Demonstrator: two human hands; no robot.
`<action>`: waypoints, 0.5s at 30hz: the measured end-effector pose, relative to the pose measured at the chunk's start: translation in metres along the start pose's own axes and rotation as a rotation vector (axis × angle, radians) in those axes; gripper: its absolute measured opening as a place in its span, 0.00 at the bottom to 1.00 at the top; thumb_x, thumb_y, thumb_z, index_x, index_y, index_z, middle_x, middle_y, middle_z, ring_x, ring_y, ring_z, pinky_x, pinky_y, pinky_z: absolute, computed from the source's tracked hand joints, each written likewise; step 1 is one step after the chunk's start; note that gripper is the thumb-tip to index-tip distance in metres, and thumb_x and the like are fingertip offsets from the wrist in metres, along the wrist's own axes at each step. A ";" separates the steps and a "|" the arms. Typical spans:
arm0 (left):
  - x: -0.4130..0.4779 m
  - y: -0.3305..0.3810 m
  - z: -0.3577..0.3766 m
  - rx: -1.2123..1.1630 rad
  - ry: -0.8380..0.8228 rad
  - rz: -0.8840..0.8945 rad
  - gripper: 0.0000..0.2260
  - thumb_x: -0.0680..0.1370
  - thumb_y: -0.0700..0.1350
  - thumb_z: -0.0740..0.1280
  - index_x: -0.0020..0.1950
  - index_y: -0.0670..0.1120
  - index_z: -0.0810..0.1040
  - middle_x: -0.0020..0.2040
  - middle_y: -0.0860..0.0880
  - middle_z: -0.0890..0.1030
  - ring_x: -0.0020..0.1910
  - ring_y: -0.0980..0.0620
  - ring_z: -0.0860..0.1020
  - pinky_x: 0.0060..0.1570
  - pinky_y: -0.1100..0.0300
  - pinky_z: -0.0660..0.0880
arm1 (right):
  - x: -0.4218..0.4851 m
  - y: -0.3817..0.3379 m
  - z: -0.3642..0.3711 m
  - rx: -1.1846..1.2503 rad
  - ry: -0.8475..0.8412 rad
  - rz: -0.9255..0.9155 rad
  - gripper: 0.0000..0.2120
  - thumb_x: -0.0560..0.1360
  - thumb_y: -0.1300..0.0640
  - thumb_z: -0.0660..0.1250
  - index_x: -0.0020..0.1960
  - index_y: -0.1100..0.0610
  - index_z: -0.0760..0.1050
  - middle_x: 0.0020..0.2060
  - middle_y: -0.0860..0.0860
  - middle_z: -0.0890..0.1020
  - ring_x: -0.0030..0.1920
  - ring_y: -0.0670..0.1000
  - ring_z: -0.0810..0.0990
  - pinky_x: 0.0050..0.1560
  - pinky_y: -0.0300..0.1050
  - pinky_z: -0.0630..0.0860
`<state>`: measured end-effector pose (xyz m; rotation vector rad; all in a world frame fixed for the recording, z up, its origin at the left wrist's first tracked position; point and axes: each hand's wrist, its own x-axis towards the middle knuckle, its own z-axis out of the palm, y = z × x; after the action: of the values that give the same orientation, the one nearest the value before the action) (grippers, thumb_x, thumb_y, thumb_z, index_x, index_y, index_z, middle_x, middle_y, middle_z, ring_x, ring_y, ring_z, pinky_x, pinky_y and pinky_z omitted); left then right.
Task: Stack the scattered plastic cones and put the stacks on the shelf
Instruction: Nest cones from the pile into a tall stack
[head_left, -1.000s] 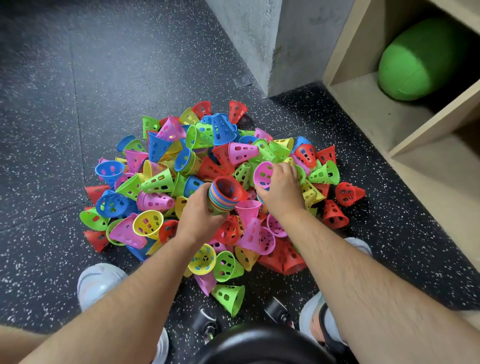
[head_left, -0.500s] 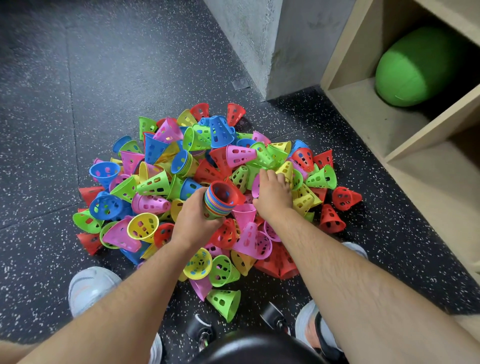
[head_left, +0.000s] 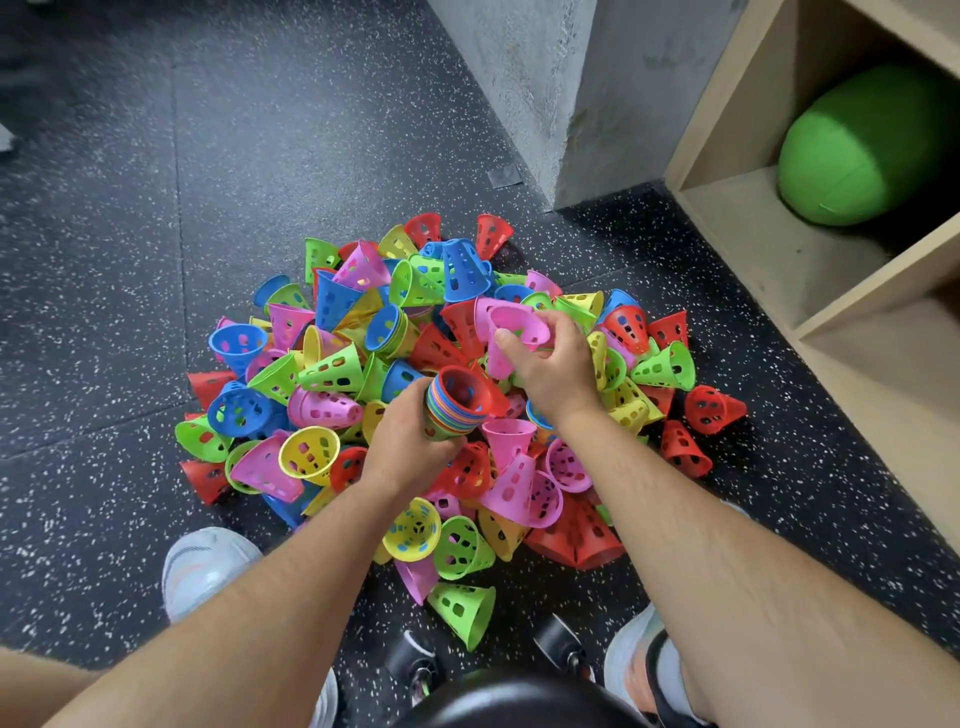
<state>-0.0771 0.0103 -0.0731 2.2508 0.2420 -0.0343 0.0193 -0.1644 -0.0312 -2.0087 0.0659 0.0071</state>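
Below, pile: a pile of cones (head_left: 332, 374) in red, blue, green, yellow and pink is spread on the floor (head_left: 130, 208). Most cones are lying on their sides, with mouths turned every way.
Open room: bare dark speckled floor is seen to the left of the pile and beyond it. A narrower strip is left between the pile's right rim and the shelf (head_left: 878, 291).
Edges: the corner of a grey pillar (head_left: 545, 78) is set near the far right of the pile. The shelf's pale front edge is seen running down the right side of the view.
Near edge: a single green cone (head_left: 462, 608) is found lying just clear of the pile, toward a black stool (head_left: 519, 701). The stool is flanked by two pale shoes (head_left: 205, 566).
Left hand: the left hand (head_left: 410, 441) is curled round a stack (head_left: 457, 400) of nested cones. The stack is held just over the middle of the pile, with its mouth tilted up.
Stack contents: a red cone is seen innermost, with rims of several colours layered under it. Their number cannot be told.
Right hand: the right hand (head_left: 556, 374) is raised just beyond the stack. A pink cone (head_left: 514, 325) is pinched at its rim between thumb and fingers, and it is not nested in the stack.
Shelf, upper compartment: a green cushion (head_left: 857, 150) is held inside, toward the back.
Shelf, lower compartment: only part of its pale board is in view at the right edge.
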 end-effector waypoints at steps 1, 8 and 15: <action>0.002 0.001 -0.002 0.005 -0.001 0.005 0.27 0.70 0.47 0.80 0.66 0.54 0.74 0.54 0.59 0.80 0.53 0.58 0.80 0.51 0.59 0.78 | 0.000 -0.007 0.004 0.075 -0.071 0.042 0.22 0.67 0.42 0.74 0.55 0.53 0.75 0.53 0.51 0.79 0.54 0.52 0.78 0.60 0.51 0.76; 0.028 0.016 -0.012 -0.044 0.062 0.026 0.24 0.71 0.45 0.79 0.63 0.55 0.73 0.50 0.60 0.79 0.47 0.66 0.79 0.42 0.74 0.72 | -0.009 -0.010 0.024 0.014 -0.361 -0.003 0.22 0.69 0.43 0.74 0.57 0.54 0.77 0.56 0.51 0.76 0.58 0.50 0.76 0.63 0.50 0.73; 0.043 0.016 -0.006 -0.120 0.124 0.010 0.24 0.71 0.44 0.77 0.63 0.54 0.73 0.51 0.61 0.79 0.50 0.65 0.79 0.48 0.69 0.74 | 0.049 -0.004 0.019 -0.489 -0.096 -0.246 0.23 0.77 0.53 0.65 0.70 0.58 0.71 0.65 0.55 0.74 0.67 0.57 0.70 0.69 0.51 0.67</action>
<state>-0.0318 0.0116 -0.0619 2.1368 0.2917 0.1217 0.0684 -0.1476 -0.0369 -2.4885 -0.2684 -0.0409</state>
